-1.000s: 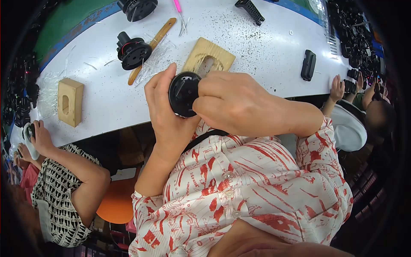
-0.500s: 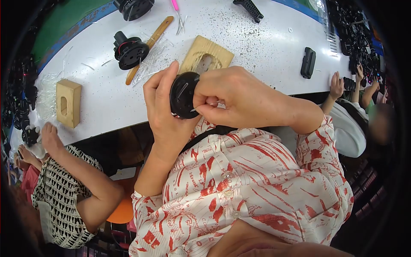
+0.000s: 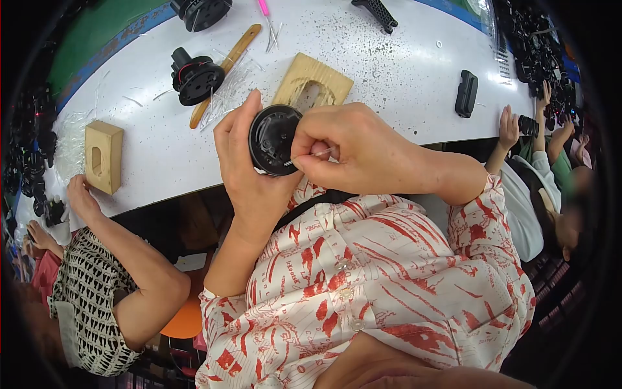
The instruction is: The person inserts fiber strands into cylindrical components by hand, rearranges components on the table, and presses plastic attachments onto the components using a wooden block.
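A round black plastic part [image 3: 272, 137] with a raised rim is held up in front of my chest by my left hand [image 3: 241, 159], fingers wrapped round its far side. Its dark, shiny face is turned toward the camera. My right hand [image 3: 363, 146] is closed in a pinch at the part's right edge. Between its thumb and fingers sticks out a thin clear strip [image 3: 330, 150], whose near end lies at the lower rim. The fingertips partly cover that edge. Just beyond both hands lies a wooden block [image 3: 330, 78] with an oval hole.
A black hub with red wire [image 3: 201, 81] lies by a wooden stick [image 3: 243, 48] and clear scraps. A pink-handled tool [image 3: 263, 8], black handle [image 3: 376, 14] and black case [image 3: 466, 94] lie farther out. A co-worker's hand [image 3: 84, 201] is near another wooden block [image 3: 107, 159].
The round part has tilted, showing more of its face, and shifted slightly left with my left hand. The left co-worker's hand has moved beside the wooden block. The right co-worker has shifted.
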Action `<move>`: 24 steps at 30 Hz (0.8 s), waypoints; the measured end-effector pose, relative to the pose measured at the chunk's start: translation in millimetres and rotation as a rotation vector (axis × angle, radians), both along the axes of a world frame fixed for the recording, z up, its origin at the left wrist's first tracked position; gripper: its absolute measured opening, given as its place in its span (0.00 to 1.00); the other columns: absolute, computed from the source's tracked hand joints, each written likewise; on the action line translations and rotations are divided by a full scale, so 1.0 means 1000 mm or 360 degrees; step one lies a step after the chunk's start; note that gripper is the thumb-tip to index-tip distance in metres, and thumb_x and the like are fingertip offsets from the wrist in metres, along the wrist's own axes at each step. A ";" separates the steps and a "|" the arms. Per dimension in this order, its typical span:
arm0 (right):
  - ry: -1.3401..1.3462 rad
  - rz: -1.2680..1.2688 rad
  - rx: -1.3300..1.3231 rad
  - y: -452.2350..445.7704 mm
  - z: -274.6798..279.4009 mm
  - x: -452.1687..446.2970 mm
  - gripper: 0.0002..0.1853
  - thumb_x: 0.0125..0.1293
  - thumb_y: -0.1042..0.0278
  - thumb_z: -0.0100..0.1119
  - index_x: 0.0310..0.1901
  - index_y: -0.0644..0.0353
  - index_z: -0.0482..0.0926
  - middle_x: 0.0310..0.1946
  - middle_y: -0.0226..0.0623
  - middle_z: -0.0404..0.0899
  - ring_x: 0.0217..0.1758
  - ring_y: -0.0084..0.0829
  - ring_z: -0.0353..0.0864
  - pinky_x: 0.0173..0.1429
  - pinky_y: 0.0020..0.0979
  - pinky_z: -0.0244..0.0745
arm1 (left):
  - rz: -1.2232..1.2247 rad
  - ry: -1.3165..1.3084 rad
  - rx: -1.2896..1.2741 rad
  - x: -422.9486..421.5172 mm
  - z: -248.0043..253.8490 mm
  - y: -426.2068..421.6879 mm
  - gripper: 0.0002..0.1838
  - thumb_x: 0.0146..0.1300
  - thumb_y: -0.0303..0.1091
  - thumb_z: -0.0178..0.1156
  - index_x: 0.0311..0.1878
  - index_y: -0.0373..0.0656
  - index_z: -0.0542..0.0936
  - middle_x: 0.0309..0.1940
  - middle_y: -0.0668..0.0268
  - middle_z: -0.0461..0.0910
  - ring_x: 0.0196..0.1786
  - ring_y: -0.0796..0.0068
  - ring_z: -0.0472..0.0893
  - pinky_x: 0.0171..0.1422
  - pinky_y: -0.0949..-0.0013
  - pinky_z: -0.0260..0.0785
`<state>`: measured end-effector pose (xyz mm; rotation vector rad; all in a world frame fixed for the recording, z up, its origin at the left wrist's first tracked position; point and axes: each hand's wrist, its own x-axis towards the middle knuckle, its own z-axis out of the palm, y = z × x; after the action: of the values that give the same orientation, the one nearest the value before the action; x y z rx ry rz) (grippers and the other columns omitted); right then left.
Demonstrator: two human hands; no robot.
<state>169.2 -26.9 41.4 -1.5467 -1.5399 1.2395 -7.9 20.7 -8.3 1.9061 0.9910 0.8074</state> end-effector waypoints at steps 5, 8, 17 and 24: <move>0.0074 -0.0032 -0.0149 0.000 0.003 0.000 0.06 0.61 0.73 0.67 0.32 0.65 0.79 0.25 0.36 0.76 0.24 0.28 0.75 0.30 0.29 0.71 | 0.0013 0.0006 0.0024 0.001 -0.001 -0.001 0.49 0.40 0.25 0.83 0.71 0.40 0.73 0.57 0.53 0.75 0.61 0.54 0.77 0.62 0.59 0.73; 0.0007 -0.0029 0.0001 -0.001 0.000 -0.003 0.06 0.61 0.74 0.66 0.32 0.65 0.78 0.24 0.35 0.75 0.24 0.28 0.74 0.29 0.30 0.70 | 0.0018 -0.0002 0.0082 0.001 -0.002 0.000 0.49 0.39 0.24 0.83 0.71 0.40 0.74 0.57 0.53 0.75 0.60 0.54 0.77 0.61 0.59 0.74; -0.0116 0.0059 0.0182 -0.001 -0.001 -0.002 0.06 0.61 0.74 0.66 0.34 0.64 0.78 0.26 0.37 0.77 0.25 0.32 0.77 0.31 0.33 0.71 | 0.0073 0.0081 0.0348 0.000 -0.003 0.000 0.48 0.40 0.23 0.82 0.71 0.42 0.75 0.56 0.55 0.74 0.59 0.56 0.78 0.61 0.60 0.74; -0.0019 0.0105 -0.0071 -0.002 0.000 0.000 0.06 0.60 0.74 0.67 0.34 0.63 0.78 0.29 0.38 0.77 0.30 0.38 0.79 0.33 0.35 0.73 | 0.0009 0.0085 0.0166 -0.002 -0.003 -0.003 0.49 0.41 0.22 0.80 0.73 0.42 0.73 0.57 0.56 0.76 0.60 0.56 0.79 0.66 0.60 0.73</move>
<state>169.1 -29.3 41.8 -1.5450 -1.5922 1.3119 -9.4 17.4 -11.4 2.0240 1.0041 0.8297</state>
